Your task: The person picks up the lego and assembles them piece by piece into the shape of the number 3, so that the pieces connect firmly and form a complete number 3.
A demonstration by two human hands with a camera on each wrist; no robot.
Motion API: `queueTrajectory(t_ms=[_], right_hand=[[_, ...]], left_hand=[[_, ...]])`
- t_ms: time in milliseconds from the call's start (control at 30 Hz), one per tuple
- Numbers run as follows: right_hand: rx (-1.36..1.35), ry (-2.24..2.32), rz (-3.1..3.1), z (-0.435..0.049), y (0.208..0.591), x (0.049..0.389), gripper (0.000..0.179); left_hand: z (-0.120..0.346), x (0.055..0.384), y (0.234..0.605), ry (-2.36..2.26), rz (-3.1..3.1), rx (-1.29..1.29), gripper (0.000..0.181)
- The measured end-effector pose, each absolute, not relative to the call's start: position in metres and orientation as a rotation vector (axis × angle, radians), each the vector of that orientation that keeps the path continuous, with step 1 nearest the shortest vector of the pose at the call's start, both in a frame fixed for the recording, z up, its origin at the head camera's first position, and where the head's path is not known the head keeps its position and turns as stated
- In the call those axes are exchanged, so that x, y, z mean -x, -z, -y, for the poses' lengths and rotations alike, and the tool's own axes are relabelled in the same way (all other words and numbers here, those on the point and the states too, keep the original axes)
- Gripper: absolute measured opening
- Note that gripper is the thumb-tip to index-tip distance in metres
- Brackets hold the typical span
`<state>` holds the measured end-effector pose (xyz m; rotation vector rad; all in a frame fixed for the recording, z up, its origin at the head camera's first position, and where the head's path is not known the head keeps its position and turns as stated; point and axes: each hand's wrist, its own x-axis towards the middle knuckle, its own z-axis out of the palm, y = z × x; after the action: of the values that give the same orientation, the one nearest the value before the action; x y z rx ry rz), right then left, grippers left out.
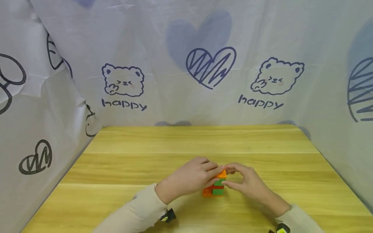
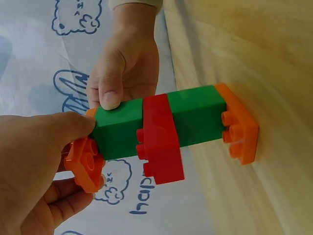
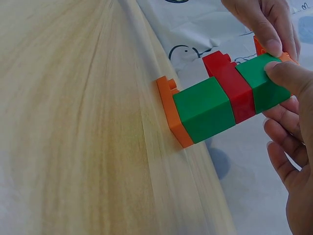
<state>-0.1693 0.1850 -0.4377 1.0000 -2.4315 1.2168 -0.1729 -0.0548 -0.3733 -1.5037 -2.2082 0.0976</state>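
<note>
A short tower of toy building bricks stands upright on the table. Its bottom is a thin orange brick, with a green brick above it, then a red brick, an upper green brick and a thin orange top brick. The red and orange bricks jut out to one side, studs showing. My left hand pinches the top orange brick between thumb and fingers. From the other side, my right hand holds the upper green brick, its thumb on the face; its fingertips are partly hidden behind the tower.
The wooden table reaches back to a white cloth printed with bears and hearts, which also hangs at both sides. Black wrist devices sit at the sleeves.
</note>
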Motion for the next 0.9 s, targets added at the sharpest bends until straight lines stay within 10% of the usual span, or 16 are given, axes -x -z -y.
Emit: queueTrajectory(t_ms=[900], right_hand=[[-1.017,-1.174,2.43,-0.183,0.447,0.17,0.041]], left_hand=[[0.079,0.179,0.398,0.724,2.578,1.292,0.063]])
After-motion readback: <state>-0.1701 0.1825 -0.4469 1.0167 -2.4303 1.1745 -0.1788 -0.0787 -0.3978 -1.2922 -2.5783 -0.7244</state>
